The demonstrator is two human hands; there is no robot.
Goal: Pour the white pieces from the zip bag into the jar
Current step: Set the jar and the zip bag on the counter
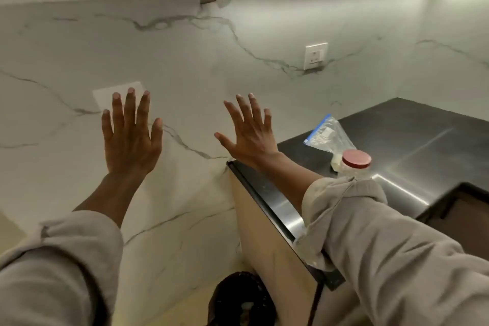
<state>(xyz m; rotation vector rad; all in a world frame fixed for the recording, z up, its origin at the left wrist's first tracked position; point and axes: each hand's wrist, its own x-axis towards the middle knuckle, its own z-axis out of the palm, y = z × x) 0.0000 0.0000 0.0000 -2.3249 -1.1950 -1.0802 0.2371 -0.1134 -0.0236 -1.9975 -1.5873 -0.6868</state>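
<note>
Your left hand (131, 137) is raised in front of the white, grey-veined marble wall (185, 66), fingers straight and spread, back of the hand toward you, holding nothing. A pale rectangular plate (105, 95) sits on the wall just behind its fingertips. Your rolled-up beige left sleeve (60, 267) fills the lower left corner.

Your right hand (250, 132) is lifted the same way, fingers straight and fanned, thumb out to the left, also holding nothing. Its forearm crosses the near edge of the dark, brushed-metal countertop (412, 135), and the rolled beige right sleeve (370, 233) covers part of that edge. Higher up on the wall, a white wall socket (315, 55) is mounted.

To the right of your right hand, well apart from it, the clear zip bag with a blue seal strip (326, 132) lies on the countertop; the white pieces inside look pale and are hard to make out. Just in front of the bag, touching or nearly touching it, stands the clear jar with a red round lid (356, 163), lid on, its lower part hidden behind your right sleeve. Neither hand touches bag or jar.
</note>
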